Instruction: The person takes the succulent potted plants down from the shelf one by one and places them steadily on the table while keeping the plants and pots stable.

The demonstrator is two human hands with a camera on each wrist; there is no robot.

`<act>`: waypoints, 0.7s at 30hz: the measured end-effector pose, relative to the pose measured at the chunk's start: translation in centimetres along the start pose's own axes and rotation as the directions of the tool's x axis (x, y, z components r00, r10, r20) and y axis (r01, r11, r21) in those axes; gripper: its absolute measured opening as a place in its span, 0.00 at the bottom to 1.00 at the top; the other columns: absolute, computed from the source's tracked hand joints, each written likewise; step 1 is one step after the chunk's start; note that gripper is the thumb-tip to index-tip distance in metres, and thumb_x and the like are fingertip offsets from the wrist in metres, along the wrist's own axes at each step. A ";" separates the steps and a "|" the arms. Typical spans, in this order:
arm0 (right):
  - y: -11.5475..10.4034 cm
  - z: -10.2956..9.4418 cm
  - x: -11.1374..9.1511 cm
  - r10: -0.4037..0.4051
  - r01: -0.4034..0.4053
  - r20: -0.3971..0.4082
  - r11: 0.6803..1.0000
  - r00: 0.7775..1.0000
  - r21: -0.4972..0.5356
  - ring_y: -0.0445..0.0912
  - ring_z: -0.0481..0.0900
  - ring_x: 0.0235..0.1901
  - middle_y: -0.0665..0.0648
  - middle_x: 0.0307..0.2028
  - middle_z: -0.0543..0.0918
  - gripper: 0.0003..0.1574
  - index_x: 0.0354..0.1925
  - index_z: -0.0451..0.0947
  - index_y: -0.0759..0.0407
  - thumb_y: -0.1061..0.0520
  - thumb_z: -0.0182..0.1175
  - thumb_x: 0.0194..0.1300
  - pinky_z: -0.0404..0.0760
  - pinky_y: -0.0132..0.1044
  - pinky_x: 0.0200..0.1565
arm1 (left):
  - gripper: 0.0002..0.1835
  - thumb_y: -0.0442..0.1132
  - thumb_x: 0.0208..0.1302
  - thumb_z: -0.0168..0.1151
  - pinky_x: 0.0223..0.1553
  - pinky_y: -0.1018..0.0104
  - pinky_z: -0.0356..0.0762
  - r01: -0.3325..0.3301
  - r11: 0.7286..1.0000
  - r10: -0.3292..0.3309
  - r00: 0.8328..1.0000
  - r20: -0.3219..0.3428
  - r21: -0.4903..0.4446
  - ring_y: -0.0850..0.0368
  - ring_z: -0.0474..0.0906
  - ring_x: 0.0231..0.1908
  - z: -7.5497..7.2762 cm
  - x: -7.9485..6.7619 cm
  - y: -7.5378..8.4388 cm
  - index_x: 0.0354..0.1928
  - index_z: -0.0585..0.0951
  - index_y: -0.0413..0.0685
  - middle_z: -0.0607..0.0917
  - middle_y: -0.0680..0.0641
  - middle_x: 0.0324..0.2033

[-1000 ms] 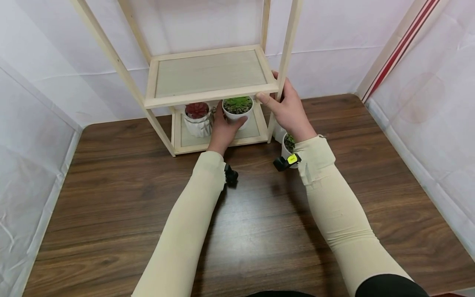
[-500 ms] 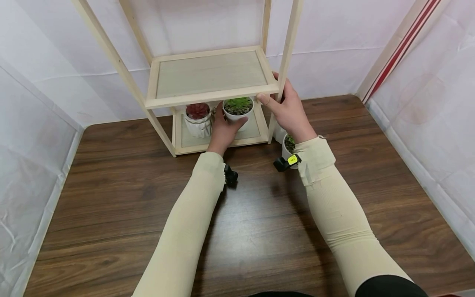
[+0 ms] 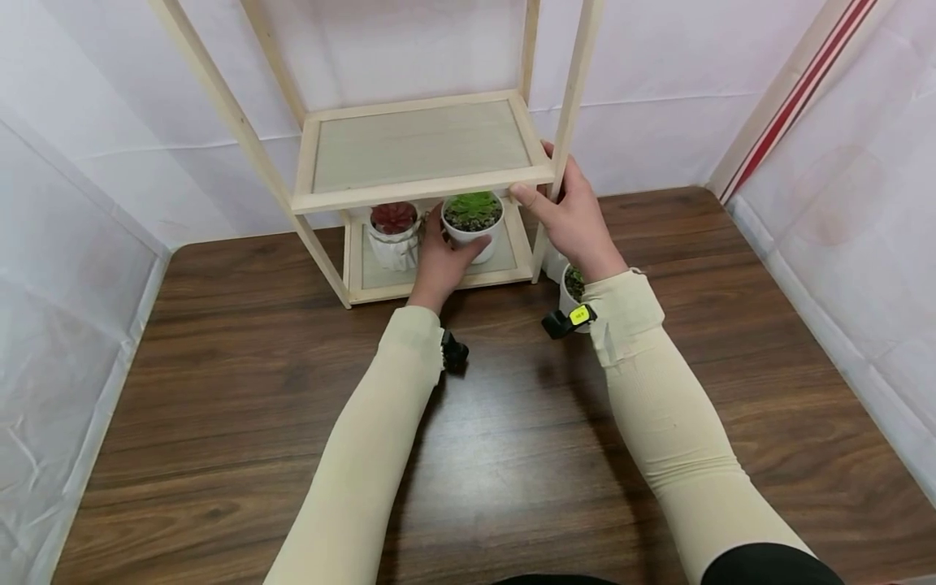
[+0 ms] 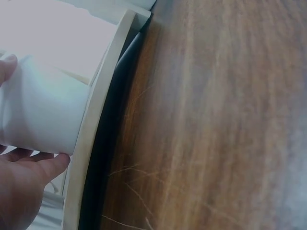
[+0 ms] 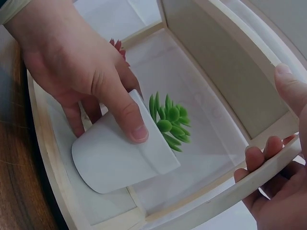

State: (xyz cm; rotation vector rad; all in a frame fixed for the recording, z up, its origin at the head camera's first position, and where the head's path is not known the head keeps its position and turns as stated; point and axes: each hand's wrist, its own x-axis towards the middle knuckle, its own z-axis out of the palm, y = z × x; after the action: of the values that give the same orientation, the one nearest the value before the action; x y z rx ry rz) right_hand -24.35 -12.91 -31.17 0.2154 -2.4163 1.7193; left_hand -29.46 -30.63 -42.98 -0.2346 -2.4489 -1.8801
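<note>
Sideways, perhaps because the upper shelf (image 3: 424, 148) blocks reach from above, the left hand (image 3: 441, 264) grips the green succulent's (image 3: 471, 209) white pot (image 3: 486, 249) at the lower shelf (image 3: 504, 277), while the right hand (image 3: 581, 227) clasps the right front post (image 3: 575, 89), probably steadying the rack (image 3: 223, 97).

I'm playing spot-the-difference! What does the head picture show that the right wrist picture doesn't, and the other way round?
Only head: a potted plant on the table, and a red stripe. Only right wrist: the upper shelf's underside. Both: the left hand holding a white pot with a green plant, the right hand gripping the frame, and a red plant.
</note>
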 end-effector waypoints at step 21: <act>0.0 0.3 0.0 -0.004 0.005 0.005 1.000 1.000 -0.024 0.45 0.73 0.39 0.54 0.44 0.73 0.44 0.68 0.51 0.43 0.44 0.60 0.59 0.71 0.38 0.43 | 0.49 0.55 0.48 0.67 0.58 0.63 0.68 -0.011 1.000 0.012 0.999 0.037 -0.028 0.56 0.60 0.64 -0.8 -1.5 -0.2 0.68 0.49 0.61 0.59 0.49 0.65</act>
State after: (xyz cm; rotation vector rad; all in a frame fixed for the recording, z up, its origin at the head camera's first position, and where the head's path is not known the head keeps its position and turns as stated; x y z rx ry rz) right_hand -24.39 -13.17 -31.21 0.2225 -2.4371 1.6889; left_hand -28.06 -31.62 -43.10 -0.2863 -2.4408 -1.9242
